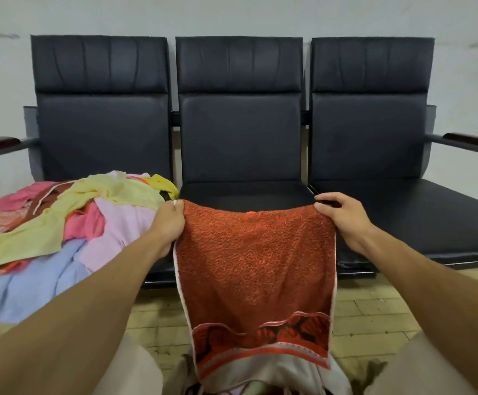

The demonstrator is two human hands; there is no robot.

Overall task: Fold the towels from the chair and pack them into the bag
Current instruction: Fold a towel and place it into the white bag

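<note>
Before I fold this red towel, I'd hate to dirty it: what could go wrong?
The red towel hangs from its top corners, pinched by the left hand and right hand; its lower edge dangles near the floor and might brush it. The left hand sits beside the towel pile, so a swing may drag some off.

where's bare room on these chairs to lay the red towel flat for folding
The middle seat is bare, bordered by the towel pile on its left and the right seat. The right seat is bare too. The left seat is crowded: the towel pile covers it. The left hand and right hand hold the red towel.
</note>
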